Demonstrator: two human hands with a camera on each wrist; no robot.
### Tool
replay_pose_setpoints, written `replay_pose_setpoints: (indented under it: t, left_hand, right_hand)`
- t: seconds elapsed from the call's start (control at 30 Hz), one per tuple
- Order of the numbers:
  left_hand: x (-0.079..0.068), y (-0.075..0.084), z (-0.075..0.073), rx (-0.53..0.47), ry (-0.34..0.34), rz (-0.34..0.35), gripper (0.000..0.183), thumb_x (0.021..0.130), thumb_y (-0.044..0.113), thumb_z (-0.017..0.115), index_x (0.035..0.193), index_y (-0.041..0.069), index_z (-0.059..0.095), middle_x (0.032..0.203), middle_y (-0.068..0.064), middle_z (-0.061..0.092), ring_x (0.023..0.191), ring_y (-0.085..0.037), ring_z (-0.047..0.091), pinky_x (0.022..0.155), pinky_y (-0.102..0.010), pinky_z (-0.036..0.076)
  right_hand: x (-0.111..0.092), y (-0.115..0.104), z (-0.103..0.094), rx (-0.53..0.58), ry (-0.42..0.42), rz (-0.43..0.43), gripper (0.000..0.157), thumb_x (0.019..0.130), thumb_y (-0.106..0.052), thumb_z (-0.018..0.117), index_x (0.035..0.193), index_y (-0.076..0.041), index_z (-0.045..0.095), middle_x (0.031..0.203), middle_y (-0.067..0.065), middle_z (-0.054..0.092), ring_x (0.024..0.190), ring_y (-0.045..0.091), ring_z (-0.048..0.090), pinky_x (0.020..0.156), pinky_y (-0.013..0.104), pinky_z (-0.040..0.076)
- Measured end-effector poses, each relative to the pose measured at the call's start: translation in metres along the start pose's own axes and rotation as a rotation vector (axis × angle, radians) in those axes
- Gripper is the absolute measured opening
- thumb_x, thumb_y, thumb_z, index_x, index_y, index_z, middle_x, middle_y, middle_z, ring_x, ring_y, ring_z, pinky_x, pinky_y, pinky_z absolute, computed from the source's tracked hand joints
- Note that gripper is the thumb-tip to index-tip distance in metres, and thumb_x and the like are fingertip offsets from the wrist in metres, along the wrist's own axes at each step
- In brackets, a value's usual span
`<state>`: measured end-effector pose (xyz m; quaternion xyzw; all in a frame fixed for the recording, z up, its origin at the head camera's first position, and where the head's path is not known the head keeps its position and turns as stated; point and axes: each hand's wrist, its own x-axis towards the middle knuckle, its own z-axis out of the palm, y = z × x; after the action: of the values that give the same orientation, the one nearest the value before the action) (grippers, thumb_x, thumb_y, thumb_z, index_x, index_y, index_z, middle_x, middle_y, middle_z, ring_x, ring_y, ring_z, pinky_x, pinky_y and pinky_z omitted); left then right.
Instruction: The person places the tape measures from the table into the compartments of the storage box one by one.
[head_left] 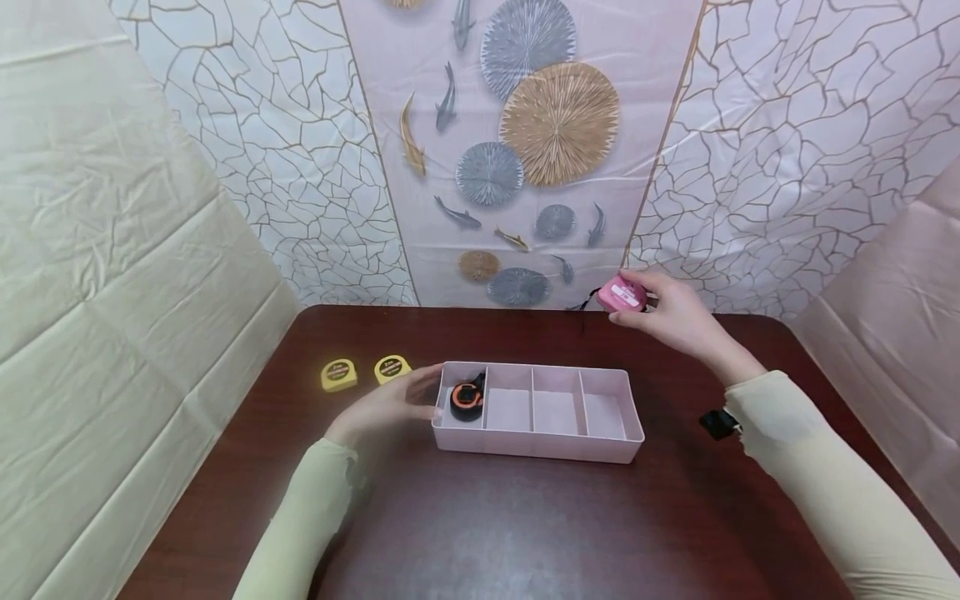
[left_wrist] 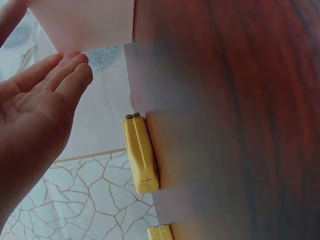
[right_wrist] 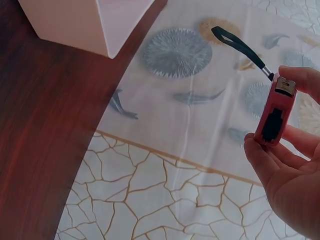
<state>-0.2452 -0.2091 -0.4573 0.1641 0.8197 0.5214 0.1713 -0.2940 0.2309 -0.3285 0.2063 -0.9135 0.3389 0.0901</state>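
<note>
My right hand (head_left: pixel 671 317) is raised above the table's far right side, pinching a pink tape measure (head_left: pixel 622 294) between thumb and fingers. Its black wrist strap (right_wrist: pixel 237 45) hangs off one end, and the metal tip (right_wrist: pixel 285 86) faces the right wrist camera. With fingers by the far corner and thumb by the near one, my left hand (head_left: pixel 390 406) holds the left end of a pale pink divided box (head_left: pixel 536 446). In the box's leftmost compartment lies a black and orange tape measure (head_left: pixel 467 398). The other compartments hold nothing.
Two yellow tape measures stand beyond my left hand: one (head_left: pixel 339 375) farther left, the other (head_left: pixel 392 367) close to my fingers. The dark red-brown table (head_left: pixel 495 525) ends at a patterned cloth backdrop (head_left: pixel 517 167). Pale cloth walls (head_left: pixel 112 292) rise at the sides.
</note>
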Motion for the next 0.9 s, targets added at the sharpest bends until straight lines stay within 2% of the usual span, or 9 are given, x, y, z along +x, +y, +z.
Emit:
replay_pose_setpoints:
  t: [0.37, 0.67, 0.9]
  left_hand:
    - [0.001, -0.003, 0.000, 0.016, 0.017, -0.017, 0.082, 0.085, 0.026, 0.083, 0.155, 0.025, 0.040, 0.155, 0.010, 0.043, 0.144, -0.011, 0.037, 0.119, -0.043, 0.028]
    - [0.002, -0.004, 0.000, 0.020, 0.011, -0.017, 0.083, 0.085, 0.028, 0.083, 0.155, 0.025, 0.040, 0.155, 0.010, 0.043, 0.144, -0.011, 0.037, 0.119, -0.043, 0.028]
    - [0.001, -0.003, 0.000, 0.014, 0.003, -0.020, 0.083, 0.085, 0.029, 0.083, 0.155, 0.027, 0.040, 0.154, 0.011, 0.043, 0.144, -0.011, 0.037, 0.119, -0.045, 0.027]
  right_hand:
    - [-0.001, -0.005, 0.010, -0.044, -0.033, -0.055, 0.070, 0.085, -0.019, 0.081, 0.144, 0.005, 0.051, 0.136, 0.024, 0.056, 0.113, 0.039, 0.062, 0.094, 0.051, 0.050]
    - [0.000, -0.013, 0.017, -0.044, -0.055, -0.076, 0.071, 0.084, -0.021, 0.081, 0.144, 0.003, 0.051, 0.136, 0.026, 0.056, 0.117, 0.037, 0.059, 0.097, 0.051, 0.048]
    - [0.000, -0.017, 0.027, -0.016, -0.101, -0.108, 0.071, 0.082, -0.018, 0.084, 0.143, 0.002, 0.053, 0.125, 0.020, 0.062, 0.102, 0.030, 0.062, 0.086, 0.048, 0.051]
